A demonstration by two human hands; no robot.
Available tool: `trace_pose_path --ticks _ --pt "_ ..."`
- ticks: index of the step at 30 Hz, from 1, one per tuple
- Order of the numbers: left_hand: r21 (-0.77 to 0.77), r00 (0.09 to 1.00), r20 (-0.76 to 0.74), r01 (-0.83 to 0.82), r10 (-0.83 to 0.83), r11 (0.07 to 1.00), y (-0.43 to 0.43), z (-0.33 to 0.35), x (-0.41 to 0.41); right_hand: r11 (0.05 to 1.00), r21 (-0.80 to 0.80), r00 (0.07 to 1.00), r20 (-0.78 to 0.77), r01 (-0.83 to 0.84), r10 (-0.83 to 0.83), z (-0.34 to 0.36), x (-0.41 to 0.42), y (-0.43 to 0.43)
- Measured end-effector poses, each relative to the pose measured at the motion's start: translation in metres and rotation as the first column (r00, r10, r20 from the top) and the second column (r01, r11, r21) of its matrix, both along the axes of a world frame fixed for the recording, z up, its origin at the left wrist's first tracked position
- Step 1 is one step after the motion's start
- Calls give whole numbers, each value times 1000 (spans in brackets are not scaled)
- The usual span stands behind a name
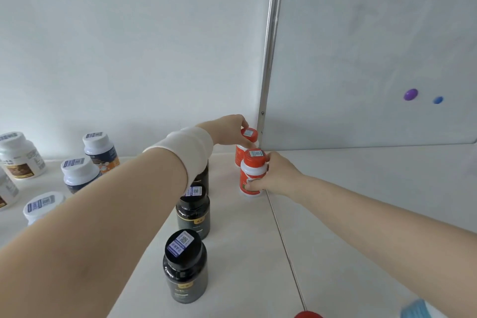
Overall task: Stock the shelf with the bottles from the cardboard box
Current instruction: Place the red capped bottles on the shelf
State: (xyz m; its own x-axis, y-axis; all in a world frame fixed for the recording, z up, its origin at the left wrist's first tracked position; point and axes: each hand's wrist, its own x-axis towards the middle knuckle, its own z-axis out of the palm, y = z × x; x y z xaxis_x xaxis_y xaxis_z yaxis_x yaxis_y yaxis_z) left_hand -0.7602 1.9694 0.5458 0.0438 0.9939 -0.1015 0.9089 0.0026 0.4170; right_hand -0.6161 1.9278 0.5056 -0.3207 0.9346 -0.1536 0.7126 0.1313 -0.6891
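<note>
In the head view, the left hand (228, 129) pinches the cap of the rear orange-capped bottle (249, 134) from its left side. The right hand (277, 175) wraps the body of the front orange-capped bottle (252, 170) from the right, thumb low on it. Both bottles stand upright, caps up, on the shelf (232, 240) beside the metal post (269, 59), right of a row of black bottles (193, 210).

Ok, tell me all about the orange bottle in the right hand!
The nearer orange bottle is small and looks plastic: white body, orange label, orange cap with a code sticker on top. It stands upright on the white shelf, just in front of a second orange bottle. The right hand grips its side, thumb low on the body.
</note>
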Motion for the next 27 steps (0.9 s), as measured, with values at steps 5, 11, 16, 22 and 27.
trace_pose_path --ticks 5,11,16,22,27 --pt "58 980 -196 23 -11 998 -32 24 -7 987 149 985 168 -62 36 22 15 -22" --pt "201 802 -596 97 43 975 -124 59 0 917 334 894 445 -217 50 69 29 -82" --pt "265 601 -787 121 142 957 -227 72 13 834 468 863 504 -293 20 84 36 -149" --pt "252 528 -827 44 192 967 -339 74 5 733 526 828 554 -431 88 83 18 -243" --pt "262 508 -820 -75 263 962 -430 75 -33 647 556 813 554 -521 179 82 -31 -318"
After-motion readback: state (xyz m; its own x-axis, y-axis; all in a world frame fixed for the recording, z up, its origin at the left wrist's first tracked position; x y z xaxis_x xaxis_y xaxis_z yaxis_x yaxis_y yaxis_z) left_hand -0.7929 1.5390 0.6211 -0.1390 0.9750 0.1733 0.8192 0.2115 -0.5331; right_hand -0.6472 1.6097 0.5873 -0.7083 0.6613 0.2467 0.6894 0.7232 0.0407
